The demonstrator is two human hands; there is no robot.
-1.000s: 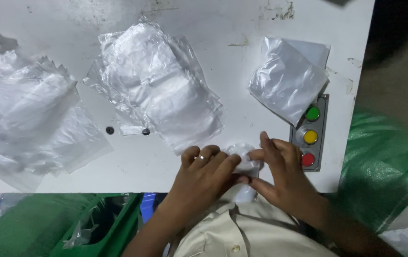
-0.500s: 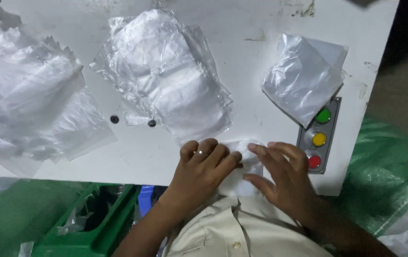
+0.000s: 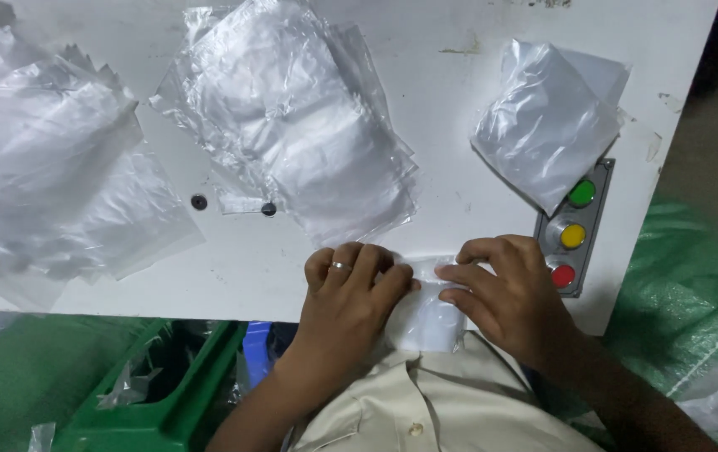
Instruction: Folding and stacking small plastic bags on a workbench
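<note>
My left hand (image 3: 350,289), with a ring on one finger, and my right hand (image 3: 505,293) both press down on a small white item in a clear plastic bag (image 3: 427,314) at the near edge of the white table (image 3: 451,109). The fingers of both hands pinch the bag's top edge between them. Much of the bag hangs over the table edge toward my chest.
A stack of clear plastic bags (image 3: 292,117) lies mid-table, a larger heap (image 3: 41,167) at the left, a filled bag (image 3: 547,125) at the right. A control box with green, yellow and red buttons (image 3: 575,228) sits by my right hand. Green bins (image 3: 158,393) and green sacking (image 3: 685,285) stand below.
The view has shifted slightly. My hands stay on the small bag at the table edge, fingers closing in along its top edge.
</note>
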